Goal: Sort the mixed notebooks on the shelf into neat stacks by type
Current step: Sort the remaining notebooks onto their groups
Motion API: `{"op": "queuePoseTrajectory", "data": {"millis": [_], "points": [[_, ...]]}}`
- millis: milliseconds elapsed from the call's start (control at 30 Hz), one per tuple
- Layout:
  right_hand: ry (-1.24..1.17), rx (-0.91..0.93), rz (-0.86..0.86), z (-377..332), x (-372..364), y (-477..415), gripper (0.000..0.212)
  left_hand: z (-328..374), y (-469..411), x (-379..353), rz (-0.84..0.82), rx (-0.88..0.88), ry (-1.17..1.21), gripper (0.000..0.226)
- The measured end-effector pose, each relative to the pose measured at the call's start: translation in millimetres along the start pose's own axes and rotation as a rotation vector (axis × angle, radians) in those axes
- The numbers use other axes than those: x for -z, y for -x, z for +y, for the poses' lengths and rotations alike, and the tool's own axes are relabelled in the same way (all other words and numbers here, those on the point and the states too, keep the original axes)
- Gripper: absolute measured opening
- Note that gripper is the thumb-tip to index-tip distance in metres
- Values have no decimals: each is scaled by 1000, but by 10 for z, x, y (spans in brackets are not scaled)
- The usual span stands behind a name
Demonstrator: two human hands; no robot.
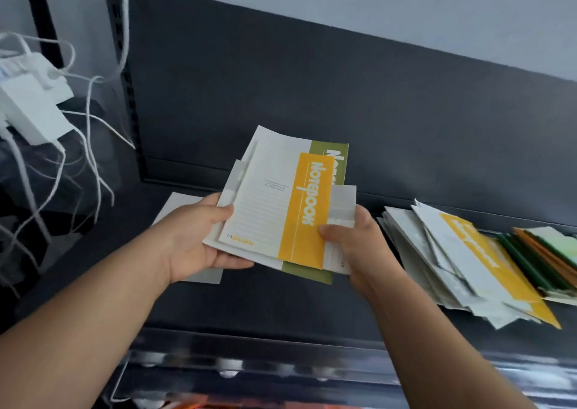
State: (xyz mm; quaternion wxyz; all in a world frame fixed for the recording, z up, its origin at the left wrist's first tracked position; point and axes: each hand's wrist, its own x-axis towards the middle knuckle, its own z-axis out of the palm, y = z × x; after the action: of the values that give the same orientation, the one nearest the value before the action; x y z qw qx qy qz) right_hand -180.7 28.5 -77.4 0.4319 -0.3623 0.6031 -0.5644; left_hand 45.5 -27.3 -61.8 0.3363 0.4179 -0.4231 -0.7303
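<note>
At frame centre our left hand (pixel 193 236) and right hand (pixel 352 246) both clamp fanned white notebooks (pixel 265 208) (yellow-banded on top, olive beneath).

smooth paper notebooks (pixel 274 208), matt dark metal shelf (pixel 281 296), white plastic cables (pixel 90 102)

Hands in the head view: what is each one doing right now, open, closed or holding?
Left hand: holding the fanned bundle of notebooks at its left side, thumb on top.
Right hand: holding the same bundle at its right side, thumb on top.
</note>
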Motion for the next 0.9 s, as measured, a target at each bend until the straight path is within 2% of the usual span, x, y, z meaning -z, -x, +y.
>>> {"op": "queuePoseTrajectory", "data": {"millis": [167, 300, 400, 533, 567, 700, 900], "points": [[31, -30, 104, -51, 542, 149, 41, -113, 0, -595, -16, -41, -30, 26], [256, -40, 207, -135, 1028, 320, 56, -282, 23, -1117, -44, -44, -25, 24], [260, -56, 243, -149, 1412, 397, 66, -410, 40, -1461, -49, -44, -14, 23], [232, -84, 262, -150, 1840, 458, 52, -562, 51, -1819, -18, -59, -2, 25], [222, -98, 258, -150, 1923, 466, 47, -590, 56, -1887, -5, -65, 0, 26], [229, -120, 244, -118, 2253, 441, 58, -642, 80, -2062, 33, -94, -6, 27], [245, -94, 394, -82, 2641, 278, 57, -588, 104, -2023, 139, -149, 6, 27]]}}
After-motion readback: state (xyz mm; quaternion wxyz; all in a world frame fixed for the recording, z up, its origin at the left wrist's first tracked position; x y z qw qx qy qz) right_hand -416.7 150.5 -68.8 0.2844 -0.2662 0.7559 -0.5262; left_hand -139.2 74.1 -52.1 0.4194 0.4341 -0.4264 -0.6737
